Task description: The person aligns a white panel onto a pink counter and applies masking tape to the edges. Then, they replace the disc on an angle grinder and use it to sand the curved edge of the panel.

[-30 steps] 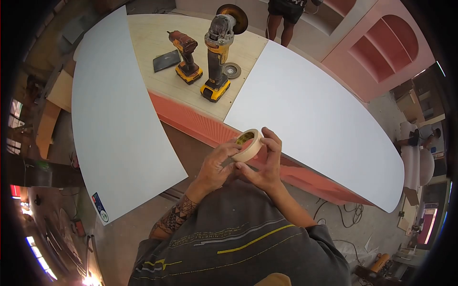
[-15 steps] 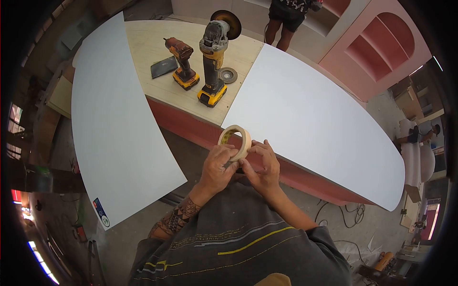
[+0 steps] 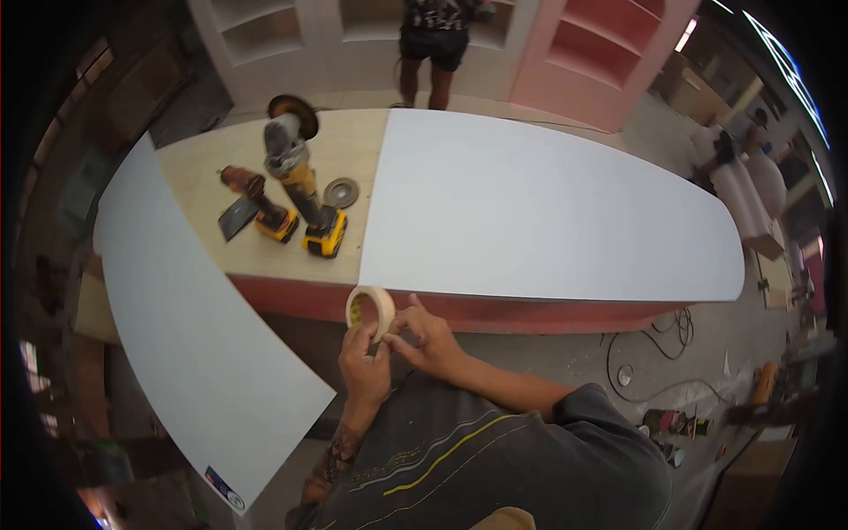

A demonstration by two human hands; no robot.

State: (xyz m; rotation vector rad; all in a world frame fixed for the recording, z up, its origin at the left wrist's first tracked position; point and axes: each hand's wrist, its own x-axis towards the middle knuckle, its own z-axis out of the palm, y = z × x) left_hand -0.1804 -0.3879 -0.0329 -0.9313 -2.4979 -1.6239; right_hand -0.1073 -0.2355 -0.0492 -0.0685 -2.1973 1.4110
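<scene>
Label (image 3: 224, 488), near corner of left white panel (image 3: 203, 327): print illegible. Left hand (image 3: 365, 367), clasping tape roll (image 3: 386, 314), lower rim partly finger-hidden, before right white panel (image 3: 548, 212)'s near-left corner. Right hand (image 3: 430, 340), fingertips bent beside tape roll's lower right; grip cannot be told.

Some parts were hidden, cropped or blurred.
The left hand (image 3: 364, 371) covered the lower part of the cream, ring-shaped roll of paper tape (image 3: 386, 309), whose yellow inner print was blurred past reading. Near the left edge of the pale wooden tabletop (image 3: 358, 146), the red-and-black cordless driver (image 3: 264, 203) partly hid a flat, dark rectangular object (image 3: 235, 219). The multicoloured label (image 3: 224, 488) at the curved white panel's (image 3: 212, 336) near corner was too small to read; the picture's upper edge cropped the standing person in dark clothes (image 3: 435, 40).
</scene>
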